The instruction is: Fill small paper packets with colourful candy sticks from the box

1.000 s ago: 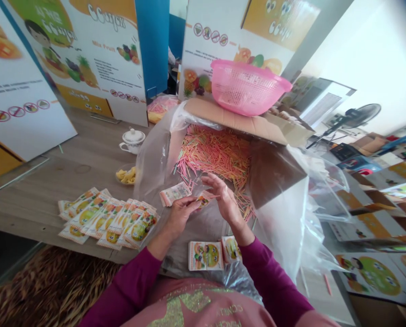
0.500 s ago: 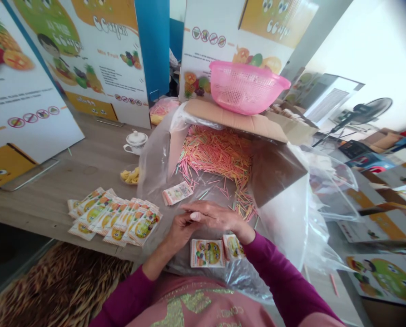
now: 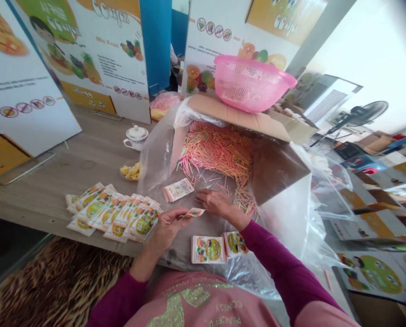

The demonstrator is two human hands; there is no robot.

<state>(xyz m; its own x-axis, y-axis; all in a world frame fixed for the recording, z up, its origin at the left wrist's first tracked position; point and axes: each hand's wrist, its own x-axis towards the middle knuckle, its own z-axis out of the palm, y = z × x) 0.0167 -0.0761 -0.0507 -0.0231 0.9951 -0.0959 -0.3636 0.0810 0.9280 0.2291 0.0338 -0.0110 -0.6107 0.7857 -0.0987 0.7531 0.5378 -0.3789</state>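
My left hand [image 3: 168, 223] pinches a small printed sachet [image 3: 194, 212] by one end and holds it flat above the plastic sheet. My right hand [image 3: 216, 203] lies just beyond it on the plastic, fingers curled down among loose pink, orange and green sticks [image 3: 220, 152]; what its fingertips hold is hidden. The sticks spill out of an open cardboard box [image 3: 274, 170] lined with clear plastic. A small stack of sachets [image 3: 178, 189] lies ahead of my hands. Two more stacks [image 3: 208, 249] lie close to my body.
A fanned row of several sachets [image 3: 114, 217] lies on the wooden table [image 3: 70, 177] to the left. A white lidded cup [image 3: 136, 136] and a dish of yellow pieces [image 3: 131, 171] stand behind it. A pink basket [image 3: 252, 82] rests on the box flap. Printed display boards [image 3: 97, 54] stand along the back.
My hands, pressed together over the sachet half a second ago, have parted. The left now holds the sachet alone; the right has moved forward onto the sticks.
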